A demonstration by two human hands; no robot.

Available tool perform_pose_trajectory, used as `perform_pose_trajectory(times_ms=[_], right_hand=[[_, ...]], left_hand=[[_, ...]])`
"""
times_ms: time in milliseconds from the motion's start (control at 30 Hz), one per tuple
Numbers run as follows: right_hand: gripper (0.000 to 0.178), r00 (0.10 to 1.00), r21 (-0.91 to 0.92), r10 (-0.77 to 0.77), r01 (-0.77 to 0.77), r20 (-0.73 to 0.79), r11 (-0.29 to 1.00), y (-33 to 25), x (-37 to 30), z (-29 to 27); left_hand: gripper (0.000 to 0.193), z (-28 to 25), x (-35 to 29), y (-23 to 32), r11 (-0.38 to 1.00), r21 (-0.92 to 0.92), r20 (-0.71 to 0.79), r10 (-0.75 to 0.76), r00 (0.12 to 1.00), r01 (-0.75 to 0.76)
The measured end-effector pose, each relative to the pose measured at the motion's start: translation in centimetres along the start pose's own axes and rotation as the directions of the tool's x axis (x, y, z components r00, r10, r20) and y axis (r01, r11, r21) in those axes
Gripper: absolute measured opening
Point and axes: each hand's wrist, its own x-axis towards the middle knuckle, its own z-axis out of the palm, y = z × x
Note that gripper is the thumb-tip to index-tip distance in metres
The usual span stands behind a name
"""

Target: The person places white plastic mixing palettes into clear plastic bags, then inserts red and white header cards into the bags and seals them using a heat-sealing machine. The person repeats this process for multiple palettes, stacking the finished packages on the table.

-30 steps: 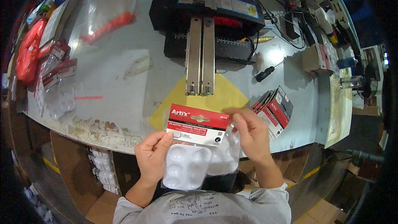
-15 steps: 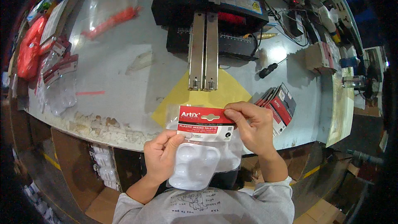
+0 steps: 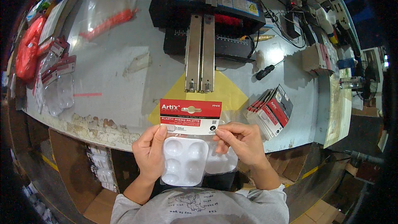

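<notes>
A red, black and white header card [image 3: 186,110] with a hang hole lies flat across the top of a clear bag, above the near table edge. My left hand [image 3: 150,151] pinches the card's lower left corner between thumb and fingers. On the lower right corner my right hand [image 3: 242,141] is closed, its fingers curled under. Below the card shows a white plastic palette [image 3: 184,164] with round wells. A second white palette [image 3: 222,161] lies to its right, partly behind it. Whether the card is fastened to the bag cannot be told.
Beyond the card stands a black machine [image 3: 174,6] with two metal arms [image 3: 200,54] over a yellow sheet [image 3: 226,87]. Stacked header cards [image 3: 273,110] and a screwdriver [image 3: 269,70] lie right. Packaged palettes [image 3: 56,83] and clear bags [image 3: 112,4] are left.
The card has moved slightly left and up and now lies level. My right hand has slid from its upper right corner to the lower right; the left still grips the lower left.
</notes>
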Motion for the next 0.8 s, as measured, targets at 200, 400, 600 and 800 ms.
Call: perform_pose_trajectory(times_ms=[200, 400, 600, 800], right_hand=[[0.019, 0.999, 0.062, 0.026, -0.028, 0.025, 0.998, 0.5, -0.1, 0.4], [0.02, 0.979, 0.146, 0.185, -0.196, 0.085, 0.97, 0.4, 0.9, 0.0], [0.017, 0.971, 0.211, 0.197, -0.166, -0.138, 0.963, 0.6, 6.3, 0.3], [0.019, 0.951, 0.26, 0.227, -0.169, -0.212, 0.951, 1.1, 7.7, 0.5]], left_hand=[[0.02, 0.1, -0.1, 0.4, 0.999, 0.03, -0.01, -0.02, 1.0, 0.021], [0.023, -0.6, 0.6, 1.0, 0.927, 0.373, 0.153, -0.01, 0.988, -0.048], [0.021, 1.7, 7.0, -2.3, 0.883, 0.464, 0.149, -0.002, 0.989, -0.068], [0.02, 2.6, 8.4, -3.5, 0.956, 0.288, 0.134, 0.016, 0.991, -0.055]])
